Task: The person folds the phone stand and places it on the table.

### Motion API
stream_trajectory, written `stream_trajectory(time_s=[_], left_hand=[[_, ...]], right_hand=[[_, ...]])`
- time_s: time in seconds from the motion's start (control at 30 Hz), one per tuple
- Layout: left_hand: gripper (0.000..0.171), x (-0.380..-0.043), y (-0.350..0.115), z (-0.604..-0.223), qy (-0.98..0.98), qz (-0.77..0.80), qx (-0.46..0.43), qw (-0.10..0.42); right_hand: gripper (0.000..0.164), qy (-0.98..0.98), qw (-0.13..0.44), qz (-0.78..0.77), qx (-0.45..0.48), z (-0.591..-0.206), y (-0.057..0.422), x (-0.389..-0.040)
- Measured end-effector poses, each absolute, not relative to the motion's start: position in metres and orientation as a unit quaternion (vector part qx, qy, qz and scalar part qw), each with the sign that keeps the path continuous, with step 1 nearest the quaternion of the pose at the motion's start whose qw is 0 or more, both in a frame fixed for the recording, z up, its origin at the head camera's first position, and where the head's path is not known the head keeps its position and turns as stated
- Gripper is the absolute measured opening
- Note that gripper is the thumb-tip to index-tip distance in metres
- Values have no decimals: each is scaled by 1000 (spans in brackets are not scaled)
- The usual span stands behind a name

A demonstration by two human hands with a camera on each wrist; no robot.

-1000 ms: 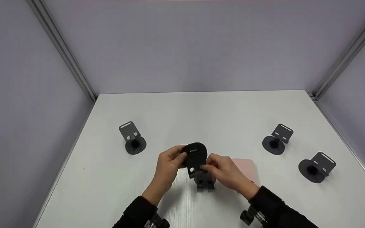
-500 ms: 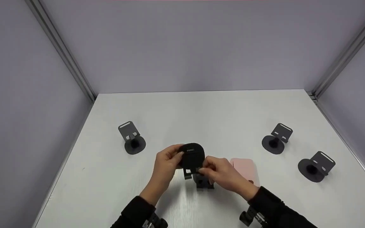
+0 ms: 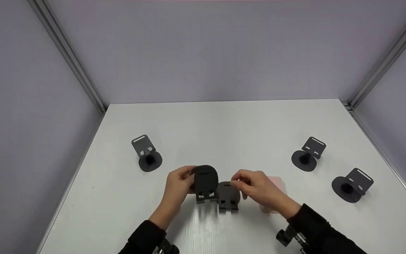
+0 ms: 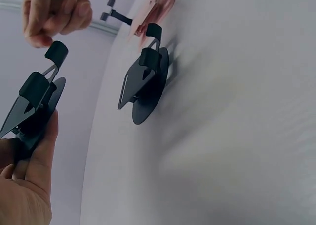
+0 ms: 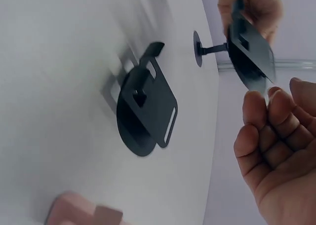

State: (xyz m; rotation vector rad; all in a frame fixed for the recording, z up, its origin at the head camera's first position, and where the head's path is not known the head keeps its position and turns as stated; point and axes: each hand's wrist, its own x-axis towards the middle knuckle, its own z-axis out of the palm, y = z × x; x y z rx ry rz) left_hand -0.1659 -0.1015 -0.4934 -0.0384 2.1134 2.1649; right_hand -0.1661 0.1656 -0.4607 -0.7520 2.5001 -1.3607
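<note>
My left hand (image 3: pixel 176 188) grips a black folding phone stand (image 3: pixel 205 181) by its round base, raised over the table. Its slotted plate lies folded against the base, and two small hooks (image 4: pixel 57 53) stick out at one end. A second folded phone stand (image 3: pixel 228 197) rests on the white table just to its right, plate and hooks plainly visible in the right wrist view. My right hand (image 3: pixel 257 187) hovers beside the raised stand with fingers loosely curled and thumb apart from them. In the right wrist view its fingertips (image 5: pixel 255 106) are close to the held stand's edge.
One unfolded phone stand (image 3: pixel 147 155) lies at the left. Two more, a farther stand (image 3: pixel 308 155) and a nearer stand (image 3: pixel 352 186), lie at the right. A flat pink object (image 3: pixel 277 183) is partly hidden behind my right hand. Panels (image 3: pixel 210 53) wall the table's back and sides.
The held stand's plate has swung down flat against its base. My left hand has moved left and slightly lower with it. My right hand has let go and moved right.
</note>
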Motion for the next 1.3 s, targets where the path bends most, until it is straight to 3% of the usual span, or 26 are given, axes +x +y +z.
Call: stream_trajectory(time_s=[0.7,1.3], left_hand=[[24,-161,-116,-523,797,595,-72,76],[19,-161,-116,-537,885,464,-33,11]], right_hand=[[17,890,65,-434,-125,-453,239,-179],[31,914,29,-404,-18,-457,313,-180]])
